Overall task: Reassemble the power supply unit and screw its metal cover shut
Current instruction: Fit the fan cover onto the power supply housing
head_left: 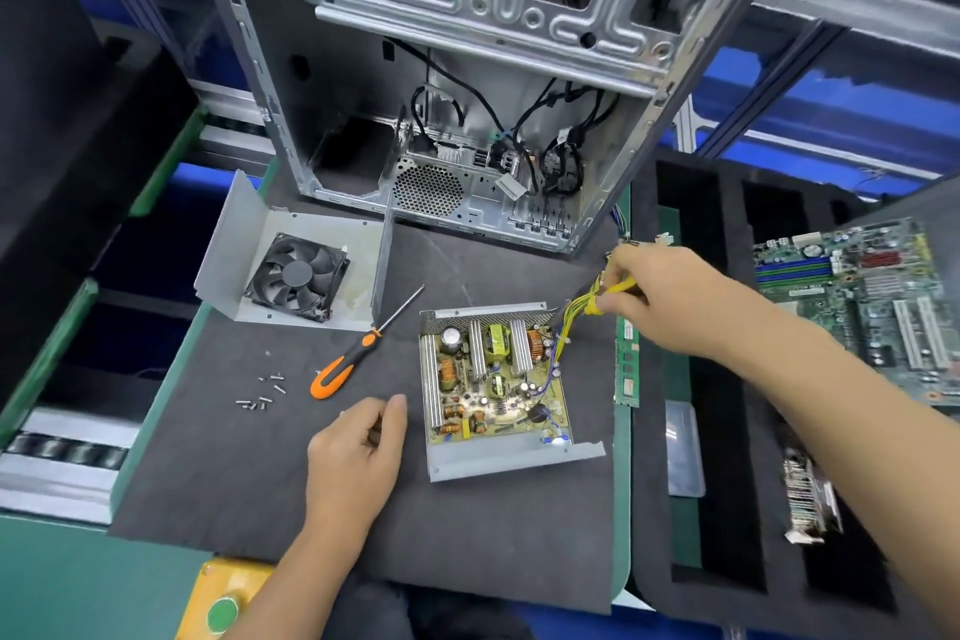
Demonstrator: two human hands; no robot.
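Right now the open power supply base [498,390] sits mid-worktop, its metal cover [291,260] with the fan well apart to the left. The right hand [660,296] pinches the yellow wire bundle [582,312]; the left hand [358,447] rests loosely curled, holding nothing. Wires could get trapped under the cover's edge; the loose screws [262,392] could scatter.
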